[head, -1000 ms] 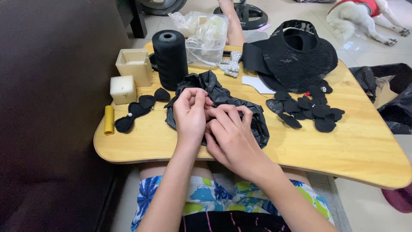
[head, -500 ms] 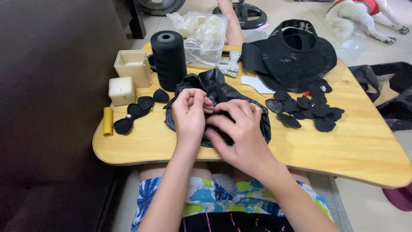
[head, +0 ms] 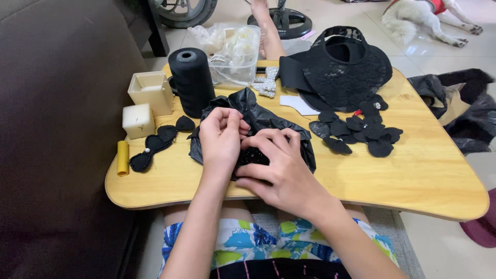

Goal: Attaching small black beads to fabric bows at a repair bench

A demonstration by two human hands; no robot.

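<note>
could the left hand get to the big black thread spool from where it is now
Probably yes. The left hand rests on the black plastic bag, and the black thread spool stands upright just beyond it, with only the bag's edge between them.

A single head-worn camera looked steeply down and forward from close above the person's lap, onto the wooden surface [head: 423, 175]. It took in the sofa [head: 57, 129] at the left edge and tiled floor [head: 413, 57] beyond.
</note>
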